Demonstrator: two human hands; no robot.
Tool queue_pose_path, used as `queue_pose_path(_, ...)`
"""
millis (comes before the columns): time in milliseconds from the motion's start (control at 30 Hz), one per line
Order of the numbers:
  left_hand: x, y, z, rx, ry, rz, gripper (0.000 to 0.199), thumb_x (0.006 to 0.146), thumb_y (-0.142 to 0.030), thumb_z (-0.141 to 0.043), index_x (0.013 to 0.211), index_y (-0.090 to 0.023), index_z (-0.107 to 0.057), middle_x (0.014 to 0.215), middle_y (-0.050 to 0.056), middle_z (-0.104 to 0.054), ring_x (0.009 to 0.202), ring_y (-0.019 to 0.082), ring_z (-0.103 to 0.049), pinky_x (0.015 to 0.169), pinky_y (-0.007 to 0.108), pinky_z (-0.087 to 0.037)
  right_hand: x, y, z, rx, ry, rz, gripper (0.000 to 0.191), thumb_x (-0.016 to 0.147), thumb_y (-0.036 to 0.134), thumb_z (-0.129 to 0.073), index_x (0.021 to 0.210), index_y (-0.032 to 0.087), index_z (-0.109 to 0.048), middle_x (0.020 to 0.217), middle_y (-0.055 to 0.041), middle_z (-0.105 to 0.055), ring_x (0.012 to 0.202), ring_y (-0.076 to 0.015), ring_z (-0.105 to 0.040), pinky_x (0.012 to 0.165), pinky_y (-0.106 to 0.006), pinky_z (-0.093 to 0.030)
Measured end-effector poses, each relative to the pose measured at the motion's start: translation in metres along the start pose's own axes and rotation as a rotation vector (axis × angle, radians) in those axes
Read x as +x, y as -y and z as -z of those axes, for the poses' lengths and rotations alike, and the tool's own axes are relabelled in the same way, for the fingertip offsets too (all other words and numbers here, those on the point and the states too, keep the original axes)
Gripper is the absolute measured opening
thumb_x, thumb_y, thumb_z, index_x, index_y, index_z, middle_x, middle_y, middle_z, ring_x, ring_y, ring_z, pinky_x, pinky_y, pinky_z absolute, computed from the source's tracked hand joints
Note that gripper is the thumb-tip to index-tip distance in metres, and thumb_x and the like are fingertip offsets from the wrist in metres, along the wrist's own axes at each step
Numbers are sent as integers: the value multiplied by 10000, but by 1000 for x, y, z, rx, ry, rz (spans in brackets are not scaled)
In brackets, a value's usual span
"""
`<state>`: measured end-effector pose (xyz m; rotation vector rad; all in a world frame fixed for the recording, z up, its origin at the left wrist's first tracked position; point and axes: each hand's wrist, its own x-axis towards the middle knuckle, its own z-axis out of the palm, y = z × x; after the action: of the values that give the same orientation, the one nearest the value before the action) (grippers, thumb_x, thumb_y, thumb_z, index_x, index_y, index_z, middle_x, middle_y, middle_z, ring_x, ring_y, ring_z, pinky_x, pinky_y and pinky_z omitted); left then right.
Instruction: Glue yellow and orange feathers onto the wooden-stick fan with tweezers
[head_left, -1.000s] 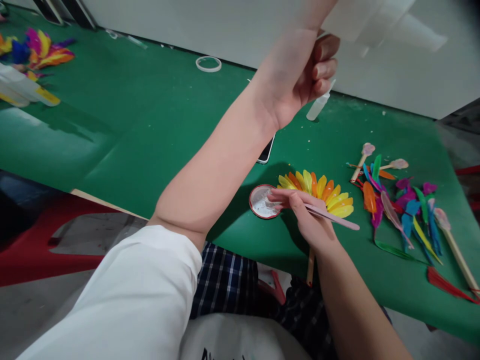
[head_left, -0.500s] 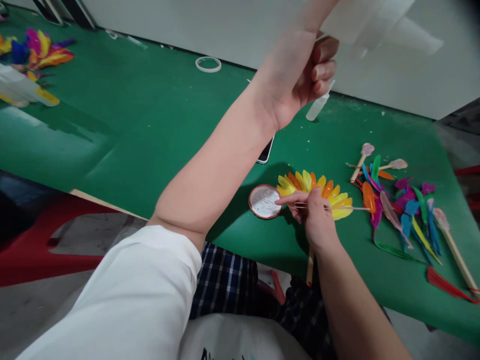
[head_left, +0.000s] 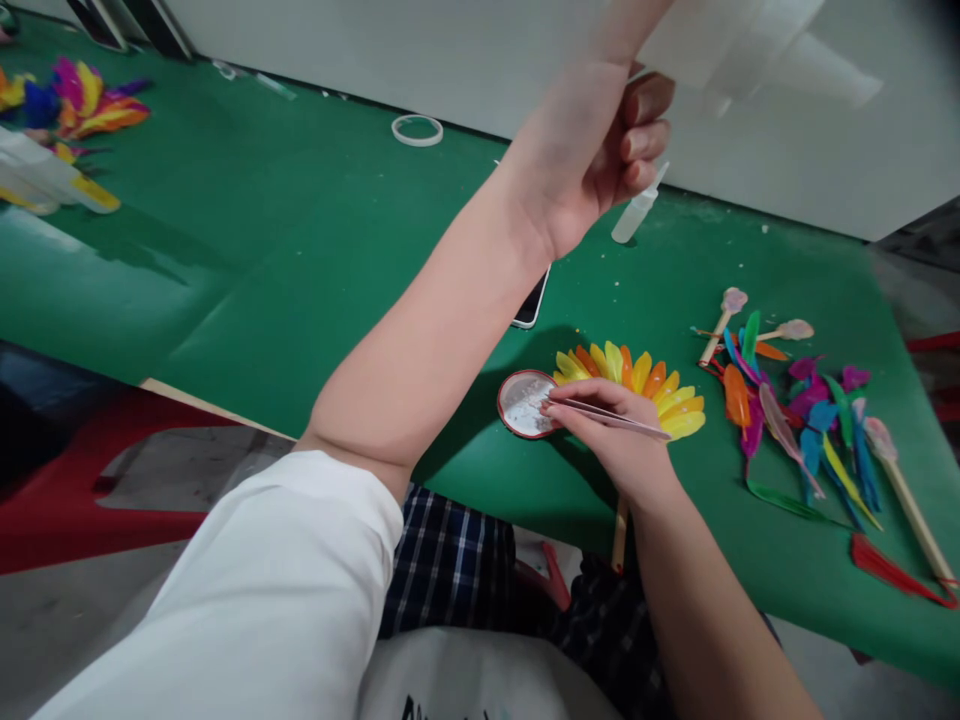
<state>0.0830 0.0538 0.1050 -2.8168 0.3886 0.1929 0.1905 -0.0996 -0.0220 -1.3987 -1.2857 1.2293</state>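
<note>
My left hand [head_left: 634,135] is raised at the top middle, with its lower fingers curled. Its upper part runs out of the picture, and a blurred whitish shape [head_left: 772,60] shows beside it; whether the hand holds this I cannot tell. My right hand [head_left: 622,430] is closed around thin tweezers [head_left: 611,417], which point left over a small round white disc [head_left: 517,400] with a red rim. Behind this hand, yellow and orange feathers [head_left: 619,365] spread in a fan, partly covered by it. A wooden stick [head_left: 620,535] shows below the hand.
Coloured feathers [head_left: 817,415], wooden sticks and a red tassel [head_left: 896,570] lie right on the green table [head_left: 300,250]. A small squeeze bottle [head_left: 636,215], a phone [head_left: 532,300] and a tape ring [head_left: 417,130] are farther back. A red stool [head_left: 97,480] stands left.
My right hand has turned the tweezers around, from pointing right to pointing left onto the disc. The fingertip that reached to the disc has drawn back. My left arm stays practically still.
</note>
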Motion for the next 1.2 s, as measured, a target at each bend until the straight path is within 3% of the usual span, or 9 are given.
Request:
queue_pose_path(200, 2, -13, 13, -28, 8, 121, 572, 502, -117, 319, 490, -151, -251, 390, -61, 186, 170, 48, 270, 462, 74, 224, 0, -1, 0, 40, -13, 42, 172, 624, 264, -777, 756, 226, -673, 747, 4, -711, 672, -143, -671, 640, -267, -563)
queue_pose_path(333, 1, -10, 11, 131, 244, 203, 609, 543, -141, 315, 512, -136, -294, 373, -91, 105, 206, 38, 348, 520, 121, 276, -1, 1, 2, 80, -12, 23, 151, 617, 256, -785, 738, 234, -698, 758, 1, -721, 703, -158, -679, 674, -287, -569)
queue_pose_path(533, 0, -11, 10, 1044, 703, 336, 703, 657, -218, 252, 572, -68, -429, 386, -87, -302, 434, 63, -491, 509, 40, 202, -5, 6, 3, 257, 83, -83, 167, 661, 277, -760, 825, 253, -737, 791, -15, -743, 725, -188, -699, 748, -362, -579)
queue_pose_path(633, 0, -13, 14, 1442, 898, 173, 687, 733, -272, 159, 622, -42, -479, 538, -53, -511, 659, 128, -581, 436, -19, 23, -4, 4, 4, 265, 71, -46, 145, 685, 305, -737, 824, 267, -742, 767, -9, -743, 702, -181, -696, 730, -350, -580)
queue_pose_path(733, 3, 0, 1, 1249, 1053, 19, 615, 726, -253, 155, 572, -72, -413, 481, -85, -443, 625, 100, -578, 433, -22, -32, -2, 1, 4, 89, 18, 21, 123, 659, 267, -750, 782, 266, -748, 789, -6, -740, 737, -176, -688, 712, -309, -566)
queue_pose_path(867, 6, 27, -31, 303, 627, 115, 577, 550, -120, 314, 519, -81, -261, 415, -108, -129, 233, -49, -294, 545, 42, 175, 0, -2, 3, -26, 10, 40, 168, 666, 279, -741, 833, 261, -737, 828, -10, -735, 758, -183, -680, 697, -311, -560)
queue_pose_path(1000, 3, 19, -23, 21, 71, 99, 526, 504, -118, 325, 476, -158, -199, 401, -70, 97, 203, 22, 348, 539, 139, 288, 1, -3, 1, -33, -65, 66, 167, 642, 277, -762, 787, 246, -685, 753, 8, -709, 676, -155, -664, 630, -285, -556)
queue_pose_path(1100, 0, -3, 2, -114, -51, -56, 473, 515, -117, 324, 490, -171, -146, 416, -57, 154, 215, 32, 367, 523, 117, 270, 1, -4, 1, -61, -78, 80, 148, 637, 274, -765, 732, 229, -660, 705, 9, -689, 644, -153, -654, 608, -285, -554)
queue_pose_path(1200, 0, -13, 14, -678, -409, -316, 411, 463, -71, 340, 582, -190, -35, 436, -44, 184, 178, 20, 246, 508, 56, 166, 2, -5, 1, -60, -62, 98, 123, 649, 274, -757, 733, 226, -680, 758, -3, -705, 693, -167, -666, 651, -306, -560)
